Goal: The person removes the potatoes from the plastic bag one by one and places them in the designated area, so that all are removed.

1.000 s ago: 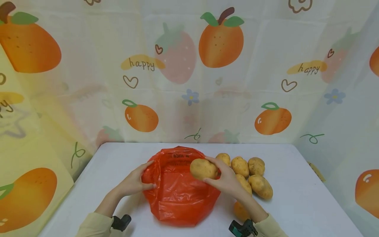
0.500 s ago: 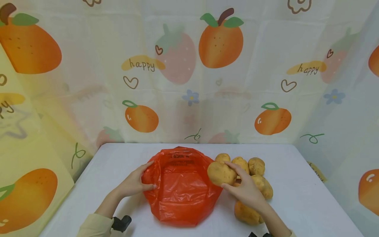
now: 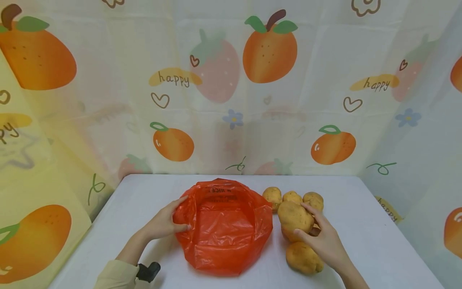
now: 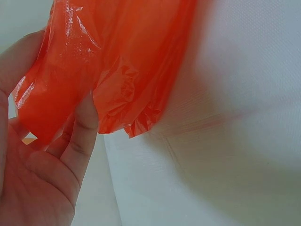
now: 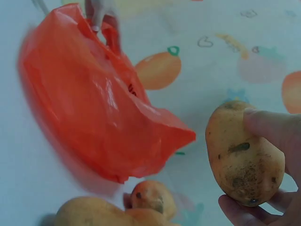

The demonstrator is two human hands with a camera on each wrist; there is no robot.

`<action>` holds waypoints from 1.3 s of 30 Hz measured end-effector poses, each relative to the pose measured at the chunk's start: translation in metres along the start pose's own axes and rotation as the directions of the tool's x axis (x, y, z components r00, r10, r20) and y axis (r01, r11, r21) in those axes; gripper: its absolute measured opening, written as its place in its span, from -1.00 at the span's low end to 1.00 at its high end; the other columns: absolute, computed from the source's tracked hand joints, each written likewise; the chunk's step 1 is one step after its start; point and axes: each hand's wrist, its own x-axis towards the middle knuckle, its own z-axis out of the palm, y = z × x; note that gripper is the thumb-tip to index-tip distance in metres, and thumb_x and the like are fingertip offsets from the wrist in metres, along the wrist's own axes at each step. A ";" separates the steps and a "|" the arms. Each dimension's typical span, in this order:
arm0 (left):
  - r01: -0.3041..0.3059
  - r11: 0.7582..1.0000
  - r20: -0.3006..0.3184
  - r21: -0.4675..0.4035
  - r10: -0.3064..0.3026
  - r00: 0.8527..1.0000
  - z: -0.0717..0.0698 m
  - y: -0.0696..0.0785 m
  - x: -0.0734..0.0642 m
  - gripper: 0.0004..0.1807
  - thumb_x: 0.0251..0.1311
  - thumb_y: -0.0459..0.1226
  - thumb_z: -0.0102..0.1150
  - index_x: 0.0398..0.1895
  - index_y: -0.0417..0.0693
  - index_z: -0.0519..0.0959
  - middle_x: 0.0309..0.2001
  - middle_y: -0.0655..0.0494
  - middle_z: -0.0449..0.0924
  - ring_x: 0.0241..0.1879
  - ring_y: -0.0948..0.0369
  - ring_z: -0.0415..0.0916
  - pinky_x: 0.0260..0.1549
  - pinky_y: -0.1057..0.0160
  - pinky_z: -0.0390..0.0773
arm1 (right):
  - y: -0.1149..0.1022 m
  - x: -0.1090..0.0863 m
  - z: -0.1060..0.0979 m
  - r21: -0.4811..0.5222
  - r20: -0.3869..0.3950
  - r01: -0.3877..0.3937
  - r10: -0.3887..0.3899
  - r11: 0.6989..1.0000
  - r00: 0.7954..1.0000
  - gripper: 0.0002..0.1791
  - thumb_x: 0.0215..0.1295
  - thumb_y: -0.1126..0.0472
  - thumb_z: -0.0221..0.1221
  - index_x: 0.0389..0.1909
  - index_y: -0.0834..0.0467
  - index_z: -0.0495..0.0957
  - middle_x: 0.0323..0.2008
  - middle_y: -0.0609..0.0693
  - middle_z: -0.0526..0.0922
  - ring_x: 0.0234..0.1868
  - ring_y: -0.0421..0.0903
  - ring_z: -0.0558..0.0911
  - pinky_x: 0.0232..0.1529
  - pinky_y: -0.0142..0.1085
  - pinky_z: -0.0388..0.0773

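A red plastic bag (image 3: 225, 233) stands on the table with its mouth spread open. My left hand (image 3: 162, 220) grips the bag's left rim, thumb in front; the left wrist view shows the thin red film (image 4: 70, 61) between thumb and fingers. To the right of the bag, my right hand (image 3: 325, 241) holds a potato (image 3: 293, 214) between thumb and fingers, above other potatoes. In the right wrist view this potato (image 5: 242, 155) has dark spots and is apart from the bag. Several potatoes lie behind and below it, including one (image 3: 303, 258) nearest me; some are partly hidden.
A white table (image 3: 361, 241) carries the bag and potatoes. Behind it hangs a fruit-printed curtain (image 3: 267, 148), which also runs along both sides. A dark device (image 3: 148, 272) is strapped to the left wrist.
My right hand has carried the potato rightward, from the bag's mouth to over the potato group. The bag's right rim now stands free. My left hand stays on the left rim.
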 end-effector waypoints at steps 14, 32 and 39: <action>0.054 0.998 0.007 -0.017 -0.054 0.999 0.001 -0.002 0.002 0.00 -0.19 -0.10 0.45 0.38 0.10 0.12 0.23 -0.06 0.28 0.09 0.00 0.37 -0.11 0.08 0.58 | 0.027 -0.027 -0.024 -0.079 -0.062 -0.219 0.214 0.973 0.975 -0.15 0.12 -0.10 0.22 0.38 0.01 0.06 0.32 0.13 0.17 -0.13 -0.60 0.32 -0.22 -0.55 0.50; 0.039 0.999 0.003 -0.009 -0.039 0.999 0.001 -0.005 0.003 0.01 -0.20 -0.08 0.45 0.38 0.11 0.13 0.22 -0.03 0.29 0.08 0.02 0.37 -0.12 0.10 0.58 | 0.063 -0.046 -0.039 -0.106 -0.069 -0.438 0.433 0.893 0.899 0.03 0.06 -0.18 0.24 0.42 0.15 -0.09 0.35 0.27 0.03 0.14 0.19 0.32 -0.27 -0.53 0.49; 0.036 0.999 -0.002 -0.004 -0.036 0.999 0.000 -0.003 0.002 0.01 -0.19 -0.09 0.45 0.39 0.11 0.12 0.23 -0.02 0.29 0.10 0.02 0.36 -0.10 0.09 0.58 | 0.073 -0.052 -0.039 -0.132 -0.135 -0.418 0.402 0.899 0.906 -0.03 0.03 -0.11 0.30 0.35 0.22 0.05 0.28 0.24 0.17 -0.18 -0.37 0.41 -0.33 -0.54 0.48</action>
